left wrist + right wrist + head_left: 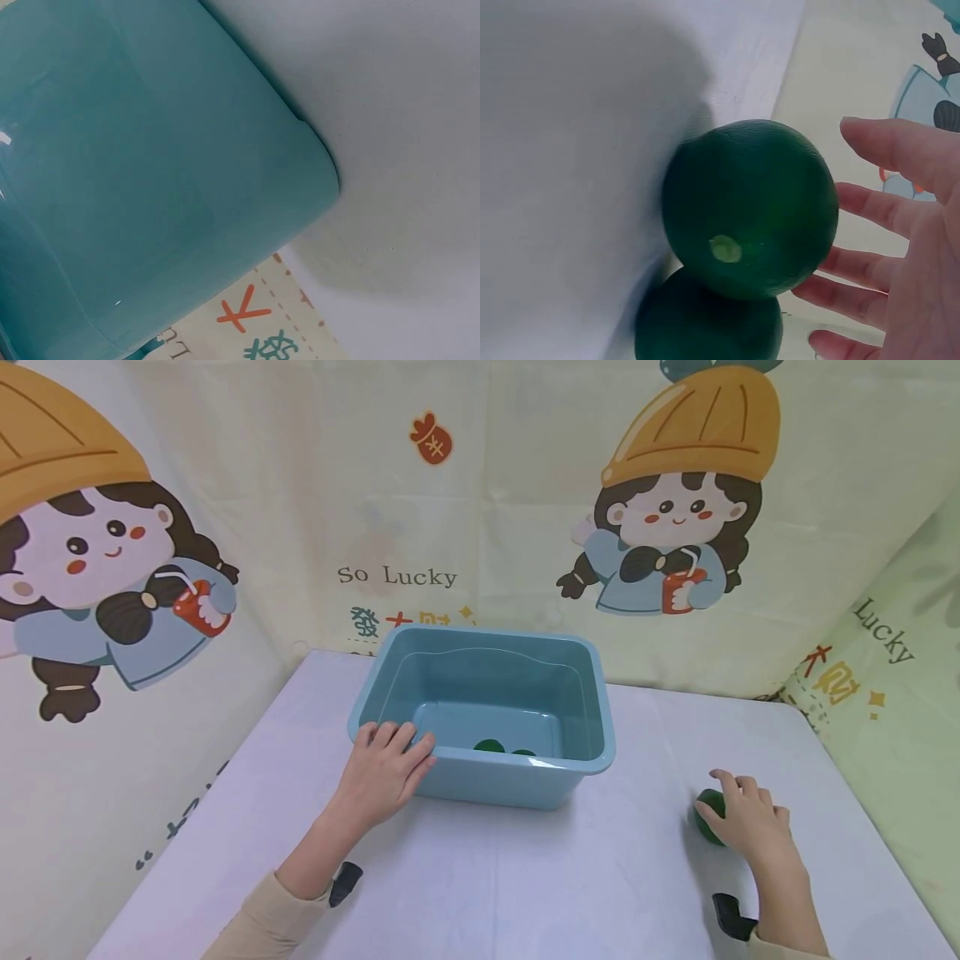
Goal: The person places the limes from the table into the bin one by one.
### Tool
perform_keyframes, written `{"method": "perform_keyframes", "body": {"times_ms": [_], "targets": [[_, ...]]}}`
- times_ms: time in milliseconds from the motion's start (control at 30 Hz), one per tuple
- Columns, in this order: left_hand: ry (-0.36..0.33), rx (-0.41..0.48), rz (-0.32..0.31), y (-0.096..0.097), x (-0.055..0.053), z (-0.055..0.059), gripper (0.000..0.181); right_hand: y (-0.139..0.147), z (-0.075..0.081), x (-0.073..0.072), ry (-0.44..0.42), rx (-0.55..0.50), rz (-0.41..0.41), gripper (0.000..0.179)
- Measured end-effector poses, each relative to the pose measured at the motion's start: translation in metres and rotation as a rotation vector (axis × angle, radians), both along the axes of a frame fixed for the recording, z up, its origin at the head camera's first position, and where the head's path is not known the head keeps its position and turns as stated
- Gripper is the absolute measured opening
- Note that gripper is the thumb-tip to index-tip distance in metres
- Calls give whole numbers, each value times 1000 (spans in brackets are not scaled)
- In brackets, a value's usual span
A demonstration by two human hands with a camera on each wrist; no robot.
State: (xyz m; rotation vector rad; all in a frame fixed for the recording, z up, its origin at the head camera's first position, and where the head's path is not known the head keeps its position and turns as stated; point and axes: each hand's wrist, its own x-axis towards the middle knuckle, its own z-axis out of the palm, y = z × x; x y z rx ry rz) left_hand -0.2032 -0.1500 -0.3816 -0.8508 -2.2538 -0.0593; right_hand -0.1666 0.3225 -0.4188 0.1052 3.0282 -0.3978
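Note:
A blue plastic basin stands on the table, also filling much of the left wrist view. My left hand grips its front left rim, fingers hooked over the edge and thumb along the outer wall. Inside the basin, two green limes show partly above the front rim. At the right, my right hand is spread beside a dark green lime with a pale stem scar. In the right wrist view the fingers reach behind it, with the thumb apart from it. A second lime lies against the first.
The white-covered table ends at a printed cloth backdrop behind the basin, with cloth at both sides too. A black strap end hangs near the left wrist and another black piece by the right wrist.

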Motion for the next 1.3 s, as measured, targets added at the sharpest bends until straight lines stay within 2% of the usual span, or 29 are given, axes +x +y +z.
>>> {"method": "perform_keyframes", "body": {"times_ms": [533, 767, 1067, 1300], "targets": [[9, -2, -4, 0, -1, -1, 44, 1, -10, -3, -86, 33, 13, 68], [-2, -1, -1, 0, -1, 0, 45, 0, -12, -5, -85, 43, 30, 68], [-6, -5, 0, 0, -1, 1, 45, 0, -10, -7, -86, 42, 35, 66], [0, -13, 12, -1, -2, 2, 47, -1, -1, -13, -71, 27, 38, 64]]}}
